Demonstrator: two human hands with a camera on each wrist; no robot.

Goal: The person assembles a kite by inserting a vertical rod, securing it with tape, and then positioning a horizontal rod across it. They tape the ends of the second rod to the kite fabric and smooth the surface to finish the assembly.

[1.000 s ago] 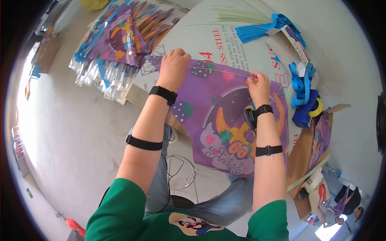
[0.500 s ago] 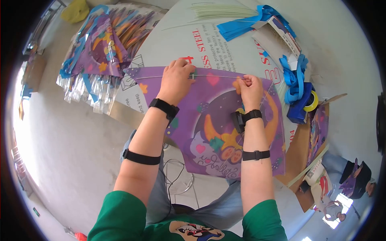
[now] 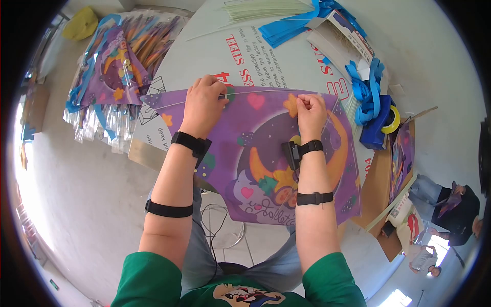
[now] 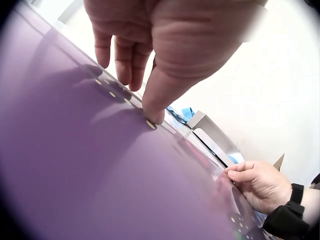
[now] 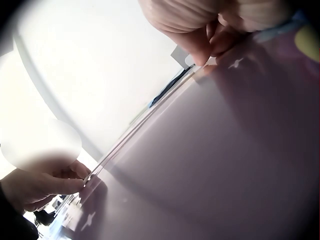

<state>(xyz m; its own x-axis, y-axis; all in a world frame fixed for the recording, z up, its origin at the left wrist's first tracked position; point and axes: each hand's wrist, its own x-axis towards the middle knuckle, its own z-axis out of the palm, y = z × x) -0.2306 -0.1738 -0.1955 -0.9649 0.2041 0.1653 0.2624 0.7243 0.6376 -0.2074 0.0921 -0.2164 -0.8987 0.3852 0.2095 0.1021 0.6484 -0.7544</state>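
A purple kite [image 3: 240,110] printed with an orange moon and cartoon figures spreads over my lap and the near table edge in the head view. A thin pale rod [image 3: 271,90] runs along its far edge. My left hand [image 3: 203,105] grips that edge left of centre; in the left wrist view its thumb [image 4: 154,107] presses the purple cloth while the other fingers reach over the far side. My right hand [image 3: 311,115] pinches the rod at the same edge, farther right. In the right wrist view the fingertips [image 5: 202,55] meet right at the edge.
Bagged kites [image 3: 115,77] lie in a pile at the left. Along the table's far side are pale thin rods [image 3: 266,10], blue ribbon [image 3: 286,30], an open white box [image 3: 348,36] and yellow tape [image 3: 392,120]. A cardboard box [image 3: 381,204] stands at the right, with people beyond.
Both hands and the kite have shifted left in the head view as the camera turned. The left hand has moved along the rod edge, and the kite lies flatter.
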